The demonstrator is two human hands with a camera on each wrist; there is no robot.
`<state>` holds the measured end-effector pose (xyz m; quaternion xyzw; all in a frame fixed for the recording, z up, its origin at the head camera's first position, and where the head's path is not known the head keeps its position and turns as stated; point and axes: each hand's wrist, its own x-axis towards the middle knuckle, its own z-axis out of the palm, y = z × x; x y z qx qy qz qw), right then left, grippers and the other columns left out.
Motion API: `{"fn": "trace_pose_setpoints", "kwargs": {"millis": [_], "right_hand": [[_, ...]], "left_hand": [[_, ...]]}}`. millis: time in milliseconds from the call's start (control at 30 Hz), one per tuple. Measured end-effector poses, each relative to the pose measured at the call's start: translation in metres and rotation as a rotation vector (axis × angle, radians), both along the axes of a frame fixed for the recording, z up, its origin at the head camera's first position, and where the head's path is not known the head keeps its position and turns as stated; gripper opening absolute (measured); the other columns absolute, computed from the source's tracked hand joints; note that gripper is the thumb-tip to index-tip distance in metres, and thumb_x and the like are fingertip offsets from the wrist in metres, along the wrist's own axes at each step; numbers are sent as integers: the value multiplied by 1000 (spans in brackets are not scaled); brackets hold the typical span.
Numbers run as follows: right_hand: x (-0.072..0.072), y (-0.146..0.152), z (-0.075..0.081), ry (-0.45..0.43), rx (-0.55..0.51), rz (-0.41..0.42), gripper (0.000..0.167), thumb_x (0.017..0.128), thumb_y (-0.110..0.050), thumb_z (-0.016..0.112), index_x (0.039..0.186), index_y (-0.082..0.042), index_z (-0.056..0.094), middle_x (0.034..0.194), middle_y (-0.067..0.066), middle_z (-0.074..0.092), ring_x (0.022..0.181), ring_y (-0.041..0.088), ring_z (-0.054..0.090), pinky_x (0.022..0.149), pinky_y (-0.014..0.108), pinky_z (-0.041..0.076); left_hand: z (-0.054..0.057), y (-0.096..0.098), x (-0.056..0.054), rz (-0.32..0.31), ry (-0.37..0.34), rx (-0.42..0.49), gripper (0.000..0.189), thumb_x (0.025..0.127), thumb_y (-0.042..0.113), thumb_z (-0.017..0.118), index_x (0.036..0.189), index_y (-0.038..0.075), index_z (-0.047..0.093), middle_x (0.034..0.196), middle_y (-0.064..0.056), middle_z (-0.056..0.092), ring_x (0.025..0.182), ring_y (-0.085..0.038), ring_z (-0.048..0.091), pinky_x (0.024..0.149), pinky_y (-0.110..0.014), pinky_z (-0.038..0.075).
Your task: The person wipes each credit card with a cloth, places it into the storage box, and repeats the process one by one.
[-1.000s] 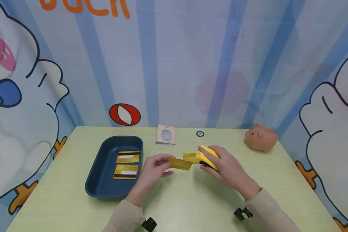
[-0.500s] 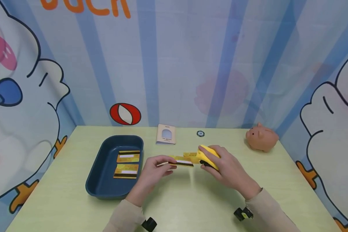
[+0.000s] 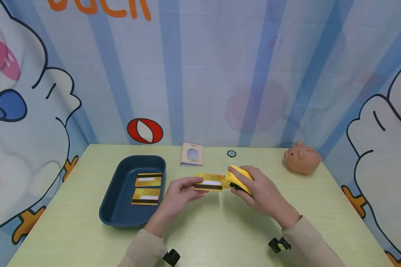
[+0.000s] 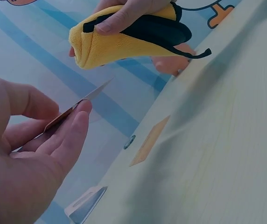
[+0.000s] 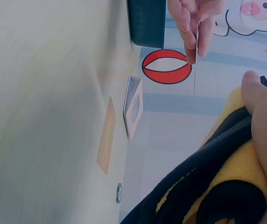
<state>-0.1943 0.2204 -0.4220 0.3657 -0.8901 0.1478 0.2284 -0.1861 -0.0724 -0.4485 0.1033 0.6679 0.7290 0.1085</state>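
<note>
My left hand (image 3: 177,196) pinches a gold bank card (image 3: 208,183) between thumb and fingers, its black-striped back facing the head camera. The left wrist view shows this card (image 4: 96,89) nearly edge-on, raised above the table. My right hand (image 3: 265,194) grips a folded yellow plush cloth (image 3: 238,178) with black parts; a thin black cord hangs from its end in the left wrist view. Beyond both hands another gold card (image 4: 150,141) lies flat on the table, partly hidden in the head view by the held card and cloth.
A dark blue tray (image 3: 115,205) at left holds two gold cards (image 3: 145,196), striped sides up. Along the back of the pale table stand a small beige booklet (image 3: 192,154) and a piggy bank (image 3: 302,158). A round chip (image 3: 231,153) lies between them. Fabric walls surround the table.
The left hand has turned its card over from the plain gold face to the striped back and tilted it toward the camera. The right hand and cloth have barely moved.
</note>
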Motion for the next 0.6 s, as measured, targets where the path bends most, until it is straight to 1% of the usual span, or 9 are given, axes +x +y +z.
{"fn": "trace_pose_setpoints", "kwargs": {"millis": [167, 267, 400, 500, 600], "right_hand": [[-1, -3, 3, -1, -4, 2, 69, 99, -41, 73, 161, -27, 45, 135, 14, 59, 108, 26, 62, 84, 45, 58], [-2, -7, 5, -1, -5, 11, 69, 100, -42, 72, 161, -28, 45, 135, 14, 59, 110, 26, 62, 86, 45, 58], [-3, -15, 10, -3, -1, 32, 69, 100, -44, 71, 162, -31, 43, 136, 14, 59, 113, 27, 62, 91, 47, 58], [-3, -24, 13, 0, 5, 55, 72, 98, -43, 74, 162, -32, 43, 137, 14, 59, 114, 27, 62, 92, 47, 58], [-2, -34, 14, 3, 19, 87, 74, 95, -39, 78, 161, -30, 45, 137, 14, 59, 114, 28, 62, 92, 48, 58]], "left_hand": [[-1, 1, 0, 3, -14, 10, 44, 99, -8, 56, 143, -4, 60, 141, -26, 61, 115, -40, 71, 94, -36, 61], [-1, 2, 0, 15, -26, 23, 52, 99, -9, 58, 149, 2, 55, 140, -26, 64, 113, -37, 73, 92, -35, 61], [-2, 4, -1, 28, -34, 34, 66, 99, -6, 63, 159, 11, 43, 137, -25, 66, 109, -35, 75, 90, -37, 62], [-2, 7, -1, 23, -35, 30, 70, 99, -3, 65, 162, 13, 38, 136, -25, 67, 108, -35, 76, 90, -37, 62], [-2, 10, 0, 12, -43, 25, 69, 99, -1, 67, 161, 10, 39, 136, -25, 67, 108, -33, 76, 91, -38, 62]]}}
